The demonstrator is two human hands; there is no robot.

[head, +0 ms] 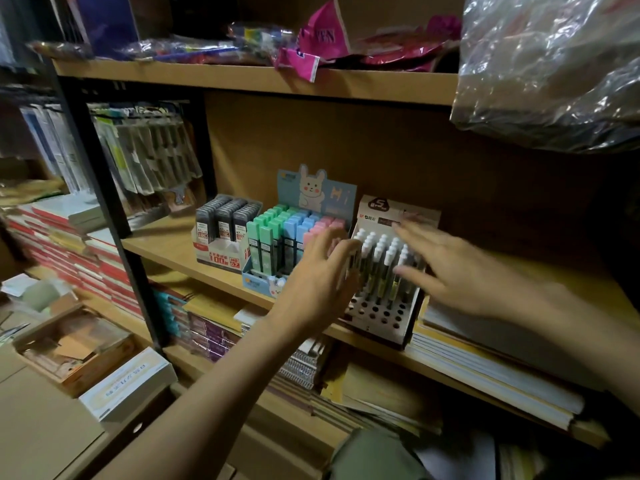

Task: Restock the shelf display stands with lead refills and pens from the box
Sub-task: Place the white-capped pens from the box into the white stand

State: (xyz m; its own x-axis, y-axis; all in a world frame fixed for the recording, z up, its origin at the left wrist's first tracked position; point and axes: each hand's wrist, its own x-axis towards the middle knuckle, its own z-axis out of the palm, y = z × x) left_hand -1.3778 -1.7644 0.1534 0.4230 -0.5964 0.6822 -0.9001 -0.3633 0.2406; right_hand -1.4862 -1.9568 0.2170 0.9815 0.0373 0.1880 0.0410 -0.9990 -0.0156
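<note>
The left hand (320,271) reaches in from below with its fingers spread and only gently bent, its grip wide and closed on nothing that can be seen; its fingertips (349,245) lie against the left side of the pen display stand (381,306), at the nearest white-capped pens (379,261). The right hand (446,268) comes in from the right, blurred, its fingers straight and fanned over the top of the same pens, its grip flat and open with nothing in it; whether the fingers actually touch the caps cannot be told. The pens stand upright in the back rows of the stand, while the front rows show bare round holes. The stand has a white header card (398,209) behind the pens and sits on the middle wooden shelf (162,242). Just beside it on the left, touching or nearly so, is the rabbit-print display stand (311,188) filled with upright lead refills (277,237) in green, blue and pink. Left of that stands a smaller display box of dark lead refill cases (225,223). To the right of the pen stand lies a stack of notebooks (485,368). The shelf above carries pink packets (322,36) and a crumpled clear plastic bag (554,64). Down at the lower left are an open cardboard box (69,348) and a white carton (128,386).
</note>
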